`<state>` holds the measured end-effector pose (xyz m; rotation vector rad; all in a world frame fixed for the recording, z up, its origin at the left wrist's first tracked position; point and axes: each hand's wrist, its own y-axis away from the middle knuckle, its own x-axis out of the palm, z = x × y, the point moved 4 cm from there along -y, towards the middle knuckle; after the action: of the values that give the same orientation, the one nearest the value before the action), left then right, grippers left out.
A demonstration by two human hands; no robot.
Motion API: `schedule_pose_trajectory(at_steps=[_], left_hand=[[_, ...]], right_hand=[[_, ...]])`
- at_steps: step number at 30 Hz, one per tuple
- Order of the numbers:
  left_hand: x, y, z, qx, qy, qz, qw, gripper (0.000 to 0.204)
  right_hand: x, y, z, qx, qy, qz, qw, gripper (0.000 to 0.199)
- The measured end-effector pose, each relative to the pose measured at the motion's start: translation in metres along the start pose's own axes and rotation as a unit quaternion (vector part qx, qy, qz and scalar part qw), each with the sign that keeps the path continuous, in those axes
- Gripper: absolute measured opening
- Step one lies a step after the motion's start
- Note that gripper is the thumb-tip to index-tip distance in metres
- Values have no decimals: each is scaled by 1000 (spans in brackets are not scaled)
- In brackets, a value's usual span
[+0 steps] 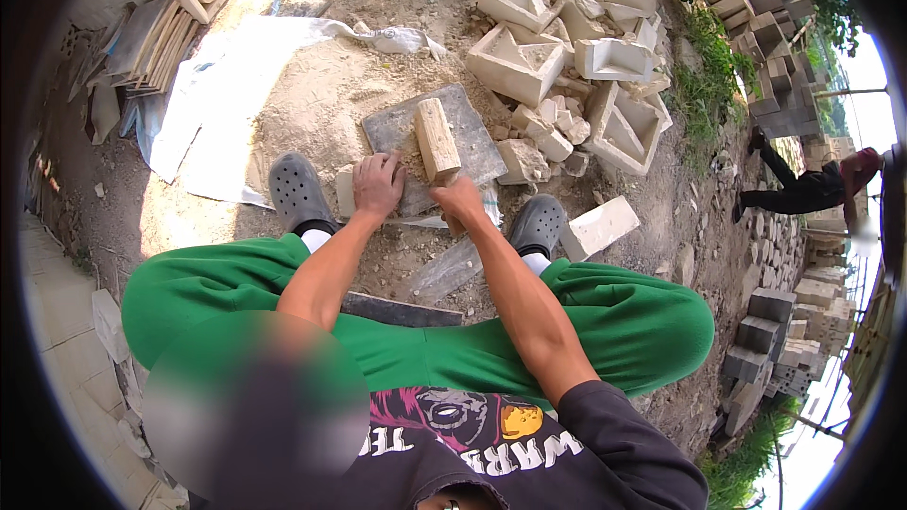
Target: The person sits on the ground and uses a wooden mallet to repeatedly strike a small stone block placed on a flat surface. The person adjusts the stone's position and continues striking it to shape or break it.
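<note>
Bare, pale-dusted ground (316, 99) carries everything here. A white sheet (227, 85) is spread over it on the left, and a heap of pale cast blocks (510, 83), many with open recesses, lies to the far right. Between these, just beyond the person's feet, a dark slab (480, 144) lies askew, one corner toward the person. A wooden beater (436, 137) is over the slab's middle — whether it touches the surface or is slightly raised, I cannot tell. Its thick block head points away from the person, toward the far edge and slightly left; the long axis runs back from there over the near edge, where the handle points toward the person. A single pale block (600, 229) lies beside the right grey clog (539, 224). The right hand (460, 200) has its grip closed round the handle, near the slab's near edge. The left hand (378, 186) rests at the left edge, close to the near corner, fingers forward and loosely bent — what lies under its grip is hidden, so I cannot tell whether it holds anything.
</note>
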<state>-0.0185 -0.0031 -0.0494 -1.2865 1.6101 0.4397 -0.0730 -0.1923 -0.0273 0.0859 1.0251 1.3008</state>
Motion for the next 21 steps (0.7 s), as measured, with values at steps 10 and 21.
schedule_pose_trajectory(at_steps=[10,21], left_hand=[[23,-17,-5,-18,17,72,997,26],[25,-45,10,-86,73,50,992,25]], right_hand=[[-46,16,33,6,-128,-14,992,49],[-18,-1,9,-24,-63,-30,997,48]])
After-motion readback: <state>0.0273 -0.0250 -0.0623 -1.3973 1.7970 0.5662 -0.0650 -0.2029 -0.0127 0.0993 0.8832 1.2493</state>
